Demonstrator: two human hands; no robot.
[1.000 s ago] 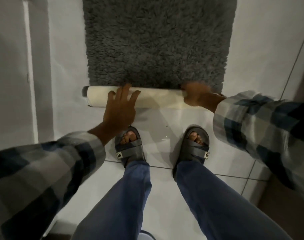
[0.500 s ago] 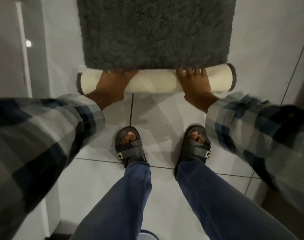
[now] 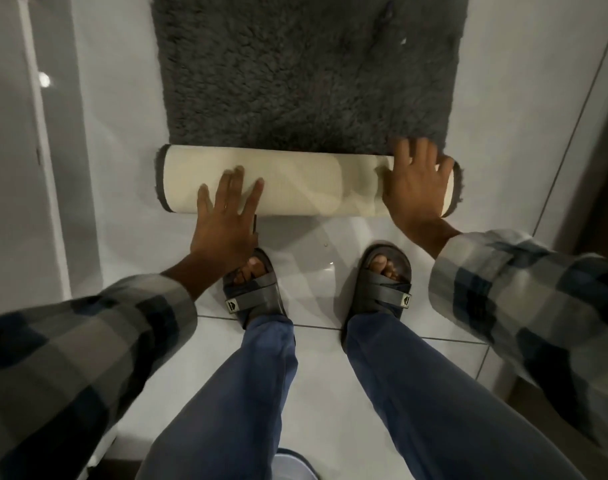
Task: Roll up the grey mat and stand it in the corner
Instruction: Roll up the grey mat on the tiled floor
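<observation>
The shaggy dark grey mat (image 3: 309, 71) lies on the glossy white tiled floor (image 3: 330, 244), its near end wound into a cream-backed roll (image 3: 313, 183) with grey fringe at both ends. The left hand (image 3: 226, 216) rests flat with fingers spread on the roll's left part; the right hand (image 3: 415, 181) presses flat, fingers splayed, over its right end. Two dark sandals (image 3: 254, 289) stand just behind.

Shaggy grey mat (image 3: 306, 74), glossy floor tiles (image 3: 205, 348)
</observation>
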